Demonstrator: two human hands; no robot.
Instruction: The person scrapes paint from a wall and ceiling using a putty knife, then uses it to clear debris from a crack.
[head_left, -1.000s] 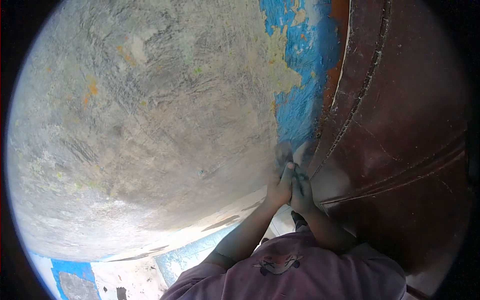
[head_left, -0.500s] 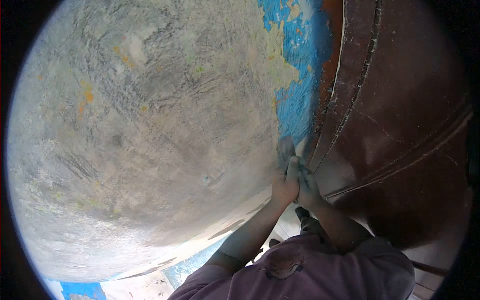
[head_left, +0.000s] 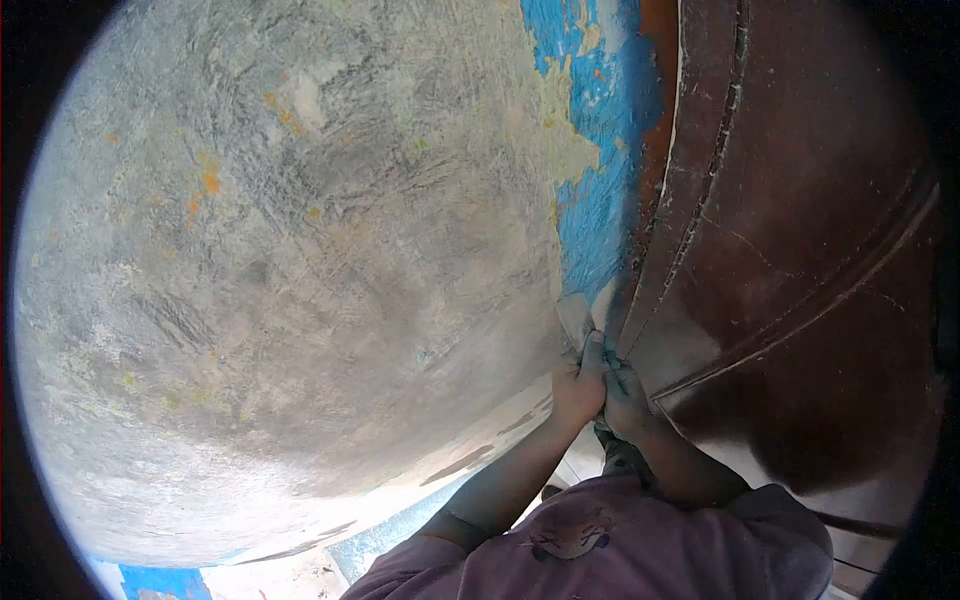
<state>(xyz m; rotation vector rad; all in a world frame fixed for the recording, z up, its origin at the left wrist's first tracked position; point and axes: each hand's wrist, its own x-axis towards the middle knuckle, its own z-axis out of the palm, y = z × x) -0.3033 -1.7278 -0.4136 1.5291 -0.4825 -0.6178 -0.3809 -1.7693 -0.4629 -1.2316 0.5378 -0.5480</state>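
"Both hands and the flat-bladed tool (head_left: 577, 316) have shifted lower along the blue strip (head_left: 600, 220) of wall paint in the past half second, drawing nearer the worker's body."

"Who is holding what?"

"Worker's left hand (head_left: 579, 390) is closed, its thumb laid straight along toward the blade. The right hand (head_left: 626, 400) presses against it, fingers bent inward. Together they grip the tool, its handle hidden between them."

"And where does the blade sit?"

"At the near end of the visible blue strip, with its flat face showing, jutting out past the left thumb. Whether its edge touches the surface cannot be told."

"What flanks the strip?"

"To its left spreads a scuffed grey wall (head_left: 330, 220), flecked with orange and yellow-green; the blue paint meets it in a ragged, peeled margin. Just right of the strip runs an orange-brown band (head_left: 661, 60), and beyond that a dark brown panel (head_left: 820, 150), scored by a rough, cracked seam."

"Anything on the near side?"

"Forearms reach toward the strip from a purple shirt (head_left: 690, 550) with a printed motif (head_left: 570, 538). Well left of the strip, at the bottom, shows a patch of bright blue paint (head_left: 170, 582)."
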